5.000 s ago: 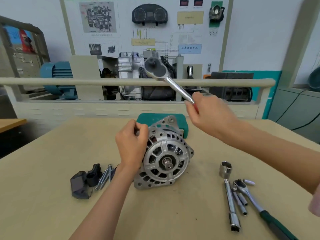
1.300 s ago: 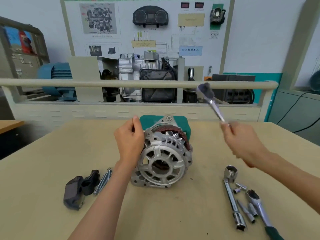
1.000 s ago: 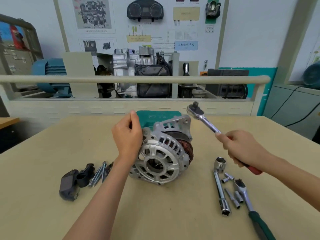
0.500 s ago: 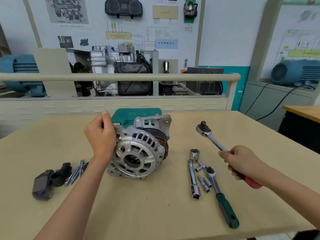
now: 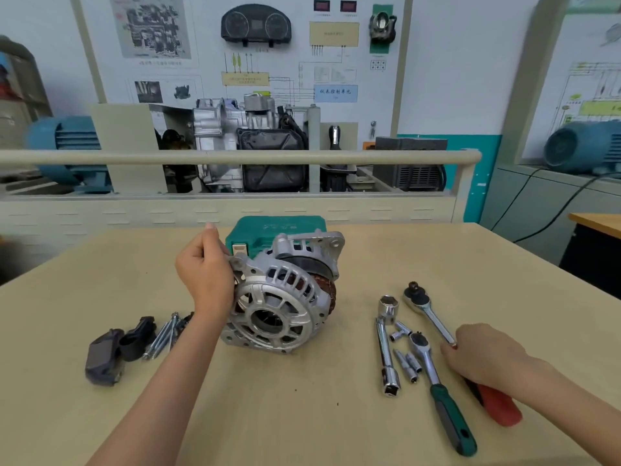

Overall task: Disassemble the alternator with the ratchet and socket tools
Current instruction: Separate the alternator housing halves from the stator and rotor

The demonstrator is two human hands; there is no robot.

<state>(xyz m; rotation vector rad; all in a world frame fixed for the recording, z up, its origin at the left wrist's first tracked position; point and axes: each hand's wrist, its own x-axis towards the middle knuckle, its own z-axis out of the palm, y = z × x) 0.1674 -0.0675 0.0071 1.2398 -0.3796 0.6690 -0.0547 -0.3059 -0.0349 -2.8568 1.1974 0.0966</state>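
Alternator (image 5: 285, 304) gripped by left hand (image 5: 205, 274); right hand (image 5: 484, 356) holds ratchet (image 5: 433, 314).

Bright, even, diffuse light; source not in frame. Shadows soft and short: faint one under the alternator (image 5: 285, 297) just right of the left hand (image 5: 205, 270). Small specular glints on the chrome ratchet (image 5: 428, 309) ahead of the right hand (image 5: 480, 358). Wide-angle bowing at edges. Slight overall softness; far-left background smeared.
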